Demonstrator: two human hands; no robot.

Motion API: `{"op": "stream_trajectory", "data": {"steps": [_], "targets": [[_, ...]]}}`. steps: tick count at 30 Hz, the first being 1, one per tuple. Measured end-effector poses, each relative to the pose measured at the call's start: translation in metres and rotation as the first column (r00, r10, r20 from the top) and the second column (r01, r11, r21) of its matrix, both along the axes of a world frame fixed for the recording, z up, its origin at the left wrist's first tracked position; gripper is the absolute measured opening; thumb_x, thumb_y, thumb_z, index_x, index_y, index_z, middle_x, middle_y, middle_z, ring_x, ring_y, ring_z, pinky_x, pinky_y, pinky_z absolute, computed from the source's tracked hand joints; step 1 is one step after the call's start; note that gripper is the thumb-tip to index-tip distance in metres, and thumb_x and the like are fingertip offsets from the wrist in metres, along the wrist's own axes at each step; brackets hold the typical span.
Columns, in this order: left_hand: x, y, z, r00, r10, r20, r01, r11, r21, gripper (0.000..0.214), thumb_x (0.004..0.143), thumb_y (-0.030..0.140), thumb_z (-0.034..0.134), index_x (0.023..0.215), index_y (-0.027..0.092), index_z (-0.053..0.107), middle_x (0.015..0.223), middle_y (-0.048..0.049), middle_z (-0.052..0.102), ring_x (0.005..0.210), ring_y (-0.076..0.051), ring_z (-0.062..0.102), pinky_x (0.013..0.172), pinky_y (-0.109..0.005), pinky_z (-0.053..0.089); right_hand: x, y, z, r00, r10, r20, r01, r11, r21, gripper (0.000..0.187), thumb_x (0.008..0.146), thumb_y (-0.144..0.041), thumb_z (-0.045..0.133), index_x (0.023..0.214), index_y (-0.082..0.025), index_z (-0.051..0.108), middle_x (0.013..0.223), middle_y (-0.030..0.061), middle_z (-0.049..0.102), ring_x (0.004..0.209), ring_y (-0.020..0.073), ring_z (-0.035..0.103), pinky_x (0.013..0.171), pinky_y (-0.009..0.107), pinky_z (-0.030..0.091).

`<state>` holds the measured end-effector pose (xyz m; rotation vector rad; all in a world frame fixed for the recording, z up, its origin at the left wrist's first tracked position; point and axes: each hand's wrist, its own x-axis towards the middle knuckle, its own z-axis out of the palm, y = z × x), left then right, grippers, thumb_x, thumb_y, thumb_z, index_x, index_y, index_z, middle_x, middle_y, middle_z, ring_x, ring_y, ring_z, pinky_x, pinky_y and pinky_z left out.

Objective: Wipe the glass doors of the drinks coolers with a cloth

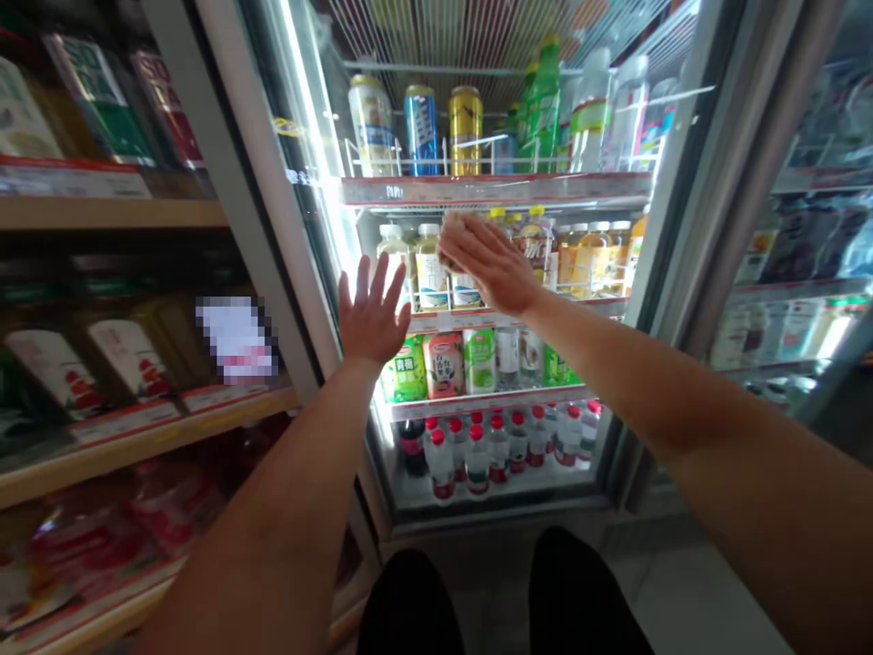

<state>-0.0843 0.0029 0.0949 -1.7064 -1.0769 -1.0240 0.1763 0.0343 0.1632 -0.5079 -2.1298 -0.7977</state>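
Lit glass-fronted cooler (546, 189) stands ahead, its glass door (491, 396) framed in metal. Left hand (372, 314): grip wide, fingers spread, holding nothing, at the left of the glass; contact cannot be confirmed. Right hand (495, 268): grip closed over a pale cloth (450, 226), fingers together, before the middle of the door; the thumb is hidden. Behind the glass, cans (466, 132) and bottles occupy the top shelf, further bottles the second, colourful packages (444, 364) the third, and red-capped bottles (477, 459) the base. Wood-edged shelving (102, 211) of blurred bottles adjoins at left; stocked shelves (818, 291) appear at right. The pale floor (696, 591) is dim.
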Motion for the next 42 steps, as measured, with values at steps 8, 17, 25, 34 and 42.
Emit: {"op": "stream_trajectory", "data": {"steps": [8,17,25,34,42], "targets": [[0.000,0.000,0.000,1.000,-0.006,0.026,0.008,0.999,-0.054,0.063,0.104,0.039,0.044,0.163,0.032,0.021,0.169,-0.0033,0.019,0.158,-0.029,0.006,0.129,-0.058,-0.002,-0.001,-0.002,-0.005,0.999,0.037,0.000,-0.037,0.999,-0.027,0.057,0.103,-0.022,0.032,0.160,-0.033,0.031,0.162,-0.0058,0.038,0.158,0.0192,0.017,0.134,0.051,0.015],[0.001,0.003,0.001,0.996,-0.039,0.085,0.046,0.996,-0.078,0.062,0.101,0.047,0.041,0.160,0.032,0.032,0.168,-0.0005,0.023,0.158,-0.028,0.007,0.130,-0.053,-0.004,0.013,0.012,0.003,0.971,0.056,-0.232,-0.045,0.998,0.054,0.055,0.103,-0.027,0.028,0.158,-0.029,0.038,0.162,-0.0039,0.038,0.158,0.0239,0.015,0.132,0.055,0.016],[0.000,0.004,0.001,0.996,-0.041,0.084,0.048,0.996,-0.081,0.063,0.103,0.055,0.037,0.159,0.027,0.034,0.168,-0.0007,0.022,0.158,-0.026,0.006,0.130,-0.054,-0.005,0.037,0.019,0.022,0.984,0.064,-0.166,-0.052,0.996,0.076,0.054,0.102,-0.034,0.031,0.152,-0.025,0.046,0.161,-0.0021,0.040,0.157,0.0207,0.020,0.132,0.051,0.016],[-0.002,0.005,0.000,0.999,-0.016,0.039,0.018,0.999,-0.049,0.062,0.102,0.045,0.040,0.160,0.028,0.031,0.168,-0.0004,0.019,0.158,-0.025,0.005,0.130,-0.051,-0.003,0.003,0.009,0.032,0.999,0.029,0.031,-0.029,0.999,0.021,0.055,0.099,-0.032,0.034,0.152,-0.025,0.047,0.159,-0.0015,0.043,0.156,0.0218,0.023,0.132,0.052,0.017],[0.000,0.003,0.000,0.996,-0.049,0.079,0.054,0.996,-0.067,0.062,0.102,0.052,0.039,0.159,0.029,0.034,0.168,-0.0001,0.023,0.158,-0.024,0.005,0.130,-0.052,-0.003,-0.048,-0.001,0.060,0.931,-0.040,-0.363,0.076,0.994,0.083,0.065,0.094,-0.033,0.034,0.156,-0.013,0.036,0.167,0.0028,0.026,0.159,0.0212,0.004,0.132,0.045,0.002]]}}
